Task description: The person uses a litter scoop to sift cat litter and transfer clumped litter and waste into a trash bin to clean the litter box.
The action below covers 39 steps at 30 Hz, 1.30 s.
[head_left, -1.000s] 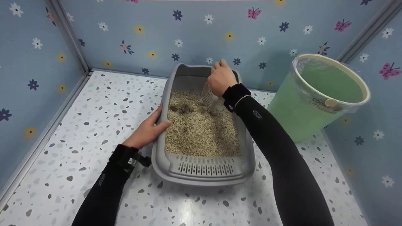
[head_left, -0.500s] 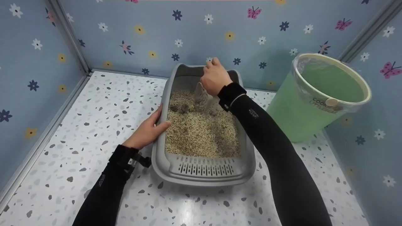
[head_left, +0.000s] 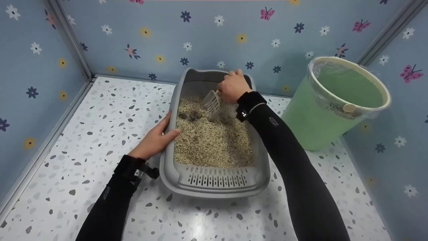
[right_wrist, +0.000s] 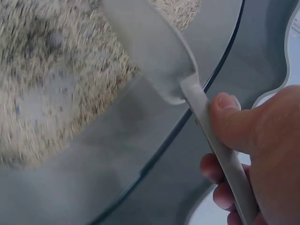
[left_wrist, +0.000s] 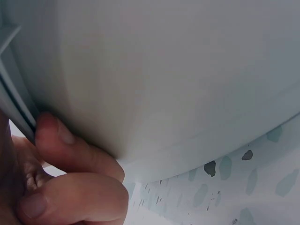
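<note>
Flowered panels [head_left: 214, 43] stand behind the grey tray [head_left: 217, 191]; my left hand [head_left: 153, 140] grips its rim [head_left: 167, 157], my right hand [head_left: 233, 87] curls round the scoop [right_wrist: 159, 51], low over the litter [head_left: 207, 147]. Jerking it upward could, I judge, scatter grains.

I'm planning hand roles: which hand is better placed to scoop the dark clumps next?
Likely the right hand: it grips the scoop, with its blade beside the dark clumps. The left hand holds the side of the litter box and would first have to let go.
</note>
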Each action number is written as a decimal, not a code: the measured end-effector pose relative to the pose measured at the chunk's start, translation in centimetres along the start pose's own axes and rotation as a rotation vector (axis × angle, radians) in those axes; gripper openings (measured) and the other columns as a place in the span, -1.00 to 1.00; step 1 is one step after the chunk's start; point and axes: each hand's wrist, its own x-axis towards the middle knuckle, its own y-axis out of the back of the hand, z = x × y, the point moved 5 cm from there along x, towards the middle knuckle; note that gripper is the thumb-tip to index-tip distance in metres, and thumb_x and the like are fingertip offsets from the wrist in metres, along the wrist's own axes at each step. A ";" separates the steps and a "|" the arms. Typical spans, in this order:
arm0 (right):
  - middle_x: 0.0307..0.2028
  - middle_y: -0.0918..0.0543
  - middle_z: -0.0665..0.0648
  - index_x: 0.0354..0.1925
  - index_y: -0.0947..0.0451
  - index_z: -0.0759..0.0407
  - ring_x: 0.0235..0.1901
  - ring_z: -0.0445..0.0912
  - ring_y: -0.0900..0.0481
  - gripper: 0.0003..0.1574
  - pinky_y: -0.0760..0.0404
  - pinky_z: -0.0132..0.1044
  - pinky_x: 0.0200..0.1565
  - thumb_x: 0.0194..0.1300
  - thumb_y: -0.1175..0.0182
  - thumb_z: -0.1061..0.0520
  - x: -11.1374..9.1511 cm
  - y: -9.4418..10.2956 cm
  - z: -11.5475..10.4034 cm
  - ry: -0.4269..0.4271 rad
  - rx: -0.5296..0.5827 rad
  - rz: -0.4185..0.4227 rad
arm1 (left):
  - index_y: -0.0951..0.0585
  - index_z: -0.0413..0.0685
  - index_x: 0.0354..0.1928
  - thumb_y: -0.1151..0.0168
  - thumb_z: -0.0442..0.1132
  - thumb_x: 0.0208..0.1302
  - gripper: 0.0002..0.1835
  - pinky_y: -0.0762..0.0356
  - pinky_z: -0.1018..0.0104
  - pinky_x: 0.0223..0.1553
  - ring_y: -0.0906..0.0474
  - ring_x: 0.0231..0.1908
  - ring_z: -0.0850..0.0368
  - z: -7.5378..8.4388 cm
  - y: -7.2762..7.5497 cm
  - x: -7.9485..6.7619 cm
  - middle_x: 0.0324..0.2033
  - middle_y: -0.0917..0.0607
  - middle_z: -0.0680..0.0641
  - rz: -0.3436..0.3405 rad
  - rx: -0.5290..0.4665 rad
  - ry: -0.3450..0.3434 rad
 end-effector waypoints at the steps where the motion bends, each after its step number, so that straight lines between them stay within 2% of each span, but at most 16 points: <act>1: -0.21 -0.61 0.28 -0.08 -0.81 0.15 -0.16 0.16 -0.25 -0.60 -0.07 0.04 0.01 0.73 -0.15 -0.05 0.0 -0.2 0.0 -0.009 0.028 -0.012 | 0.13 0.43 0.83 -0.22 0.17 0.68 -0.05 -0.14 -0.30 0.65 0.03 0.72 -0.34 0.0 0.0 0.0 0.80 0.09 -0.06 -0.002 -0.004 -0.007; 4: -0.10 -0.67 0.31 0.06 -0.83 0.11 -0.09 0.19 -0.32 -0.60 -0.12 0.08 0.05 0.73 -0.16 -0.07 -0.2 -0.5 0.0 -0.032 0.087 -0.041 | 0.14 0.36 0.84 -0.20 0.13 0.70 -0.06 0.04 -0.19 0.72 0.12 0.75 -0.23 0.0 -0.1 0.2 0.80 0.12 -0.03 -0.011 -0.020 -0.030; 7: -0.03 -0.69 0.31 0.07 -0.82 0.09 -0.01 0.22 -0.40 -0.61 -0.21 0.12 0.12 0.72 -0.17 -0.09 -0.3 -0.8 0.1 -0.061 0.122 -0.054 | 0.14 0.31 0.84 -0.20 0.13 0.71 -0.05 0.13 -0.14 0.73 0.15 0.75 -0.18 0.0 -0.1 0.2 0.80 0.12 -0.03 -0.016 -0.033 -0.036; 12: -0.01 -0.72 0.30 0.03 -0.82 0.07 0.06 0.27 -0.50 -0.65 -0.32 0.25 0.22 0.69 -0.22 -0.10 -0.8 -1.6 0.5 -0.099 0.175 -0.037 | 0.14 0.41 0.83 -0.23 0.20 0.67 -0.03 -0.05 -0.26 0.69 0.07 0.73 -0.30 -0.1 0.1 0.2 0.80 0.09 -0.07 -0.011 -0.024 -0.006; 21: -0.03 -0.77 0.27 0.03 -0.83 0.08 -0.02 0.26 -0.53 -0.65 -0.34 0.25 0.15 0.66 -0.26 -0.11 -1.5 -3.4 -0.3 -0.146 0.272 -0.003 | 0.14 0.46 0.83 -0.24 0.25 0.64 -0.01 -0.25 -0.36 0.59 -0.05 0.69 -0.41 -0.2 0.1 0.2 0.80 0.06 -0.11 -0.012 -0.004 0.020; 25: 0.03 -0.79 0.25 0.08 -0.82 0.07 0.00 0.26 -0.56 -0.63 -0.36 0.24 0.17 0.69 -0.22 -0.12 -2.0 -3.7 -1.2 -0.177 0.322 -0.034 | 0.12 0.49 0.82 -0.24 0.25 0.64 -0.03 -0.32 -0.39 0.55 -0.09 0.67 -0.44 -0.4 0.0 0.2 0.80 0.05 -0.10 -0.010 -0.011 0.025; 30: 0.13 -0.78 0.23 0.20 -0.78 0.02 0.07 0.26 -0.58 -0.60 -0.38 0.23 0.21 0.75 -0.14 -0.12 -2.0 -4.2 -2.2 -0.208 0.388 -0.092 | 0.13 0.46 0.83 -0.24 0.20 0.66 -0.03 -0.25 -0.38 0.59 -0.07 0.68 -0.43 -0.2 0.0 0.3 0.80 0.05 -0.11 -0.010 -0.010 0.006; 33: 0.20 -0.77 0.22 0.27 -0.77 -0.01 0.13 0.28 -0.59 -0.58 -0.38 0.21 0.22 0.76 -0.12 -0.13 -2.1 -4.5 -2.4 -0.232 0.404 -0.124 | 0.14 0.43 0.83 -0.23 0.19 0.67 -0.04 -0.10 -0.31 0.66 0.01 0.71 -0.36 -0.2 -0.1 0.3 0.80 0.06 -0.11 -0.016 -0.023 -0.008; 36: 0.20 -0.77 0.23 0.17 -0.78 0.02 0.15 0.33 -0.61 -0.59 -0.41 0.23 0.21 0.77 -0.12 -0.13 -2.2 -4.6 -2.6 -0.237 0.421 -0.146 | 0.14 0.42 0.83 -0.23 0.20 0.66 -0.03 -0.10 -0.31 0.66 0.01 0.71 -0.34 -0.2 -0.1 0.2 0.80 0.06 -0.11 -0.019 -0.041 -0.012; 39: 0.14 -0.79 0.26 -0.03 -0.73 0.09 0.14 0.37 -0.63 -0.59 -0.45 0.24 0.17 0.76 -0.12 -0.14 -2.2 -4.7 -2.8 -0.231 0.438 -0.146 | 0.12 0.43 0.83 -0.25 0.23 0.65 -0.02 -0.21 -0.33 0.62 -0.06 0.69 -0.36 -0.3 -0.1 0.3 0.80 0.05 -0.12 -0.017 -0.042 -0.010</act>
